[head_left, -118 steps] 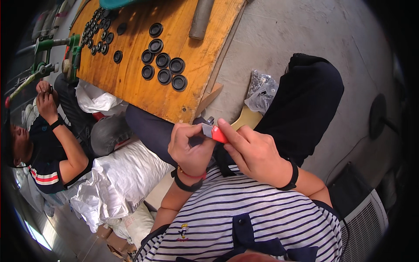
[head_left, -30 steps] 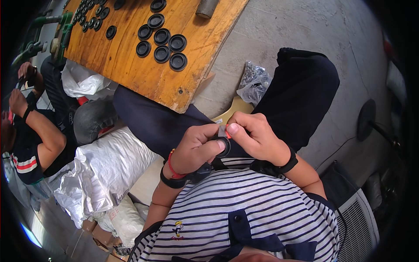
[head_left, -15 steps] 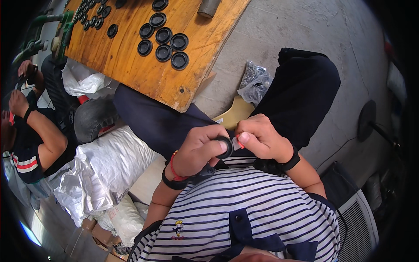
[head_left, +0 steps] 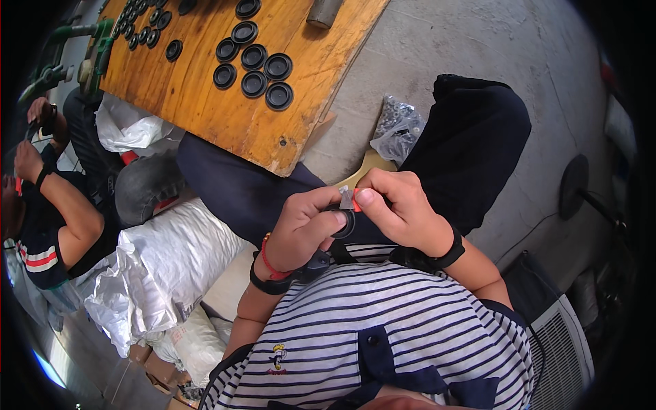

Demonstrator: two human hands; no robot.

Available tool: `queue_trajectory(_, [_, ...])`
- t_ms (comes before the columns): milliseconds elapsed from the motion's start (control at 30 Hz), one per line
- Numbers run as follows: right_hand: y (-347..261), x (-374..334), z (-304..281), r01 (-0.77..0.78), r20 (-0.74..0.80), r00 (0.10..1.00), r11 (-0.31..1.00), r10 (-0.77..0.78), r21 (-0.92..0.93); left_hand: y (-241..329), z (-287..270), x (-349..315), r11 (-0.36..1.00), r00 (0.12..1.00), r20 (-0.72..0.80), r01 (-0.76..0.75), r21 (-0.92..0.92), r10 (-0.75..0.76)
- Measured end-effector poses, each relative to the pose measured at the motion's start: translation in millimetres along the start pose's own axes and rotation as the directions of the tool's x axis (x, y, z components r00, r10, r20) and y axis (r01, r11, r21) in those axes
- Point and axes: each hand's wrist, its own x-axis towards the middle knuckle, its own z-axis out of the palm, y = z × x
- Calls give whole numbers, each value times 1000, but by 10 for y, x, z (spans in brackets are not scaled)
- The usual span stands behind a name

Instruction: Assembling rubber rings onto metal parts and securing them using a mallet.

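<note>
A black round part (head_left: 350,226) is clamped by the left hand (head_left: 304,231) before the striped shirt (head_left: 403,294), rim exposed, probably to meet the red-gripped blade (head_left: 356,200) pinched by the right hand (head_left: 404,210); contact cannot be told.

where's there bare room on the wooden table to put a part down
The wooden table shows bare wood between the lone black disc and the larger-disc cluster, and from that cluster down to the table's near corner. It is crowded at the upper left, where small discs sit close together, and within the cluster.
</note>
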Motion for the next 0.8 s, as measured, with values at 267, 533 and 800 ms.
queue_trajectory(267, [21, -52, 40, 311, 116, 947, 945, -299, -102, -54, -54, 66, 963, 976, -143, -190, -191, 164])
queue_trajectory(533, [17, -23, 130, 8, -69, 998, 996, -2, 88, -22, -38, 11, 997, 998, 2, -57, -50, 58])
queue_trajectory(800, [14, -43, 141, -32, -23, 999, 993, 35, 112, -27, -16, -9, 998, 998, 13, -62, 7, 62])
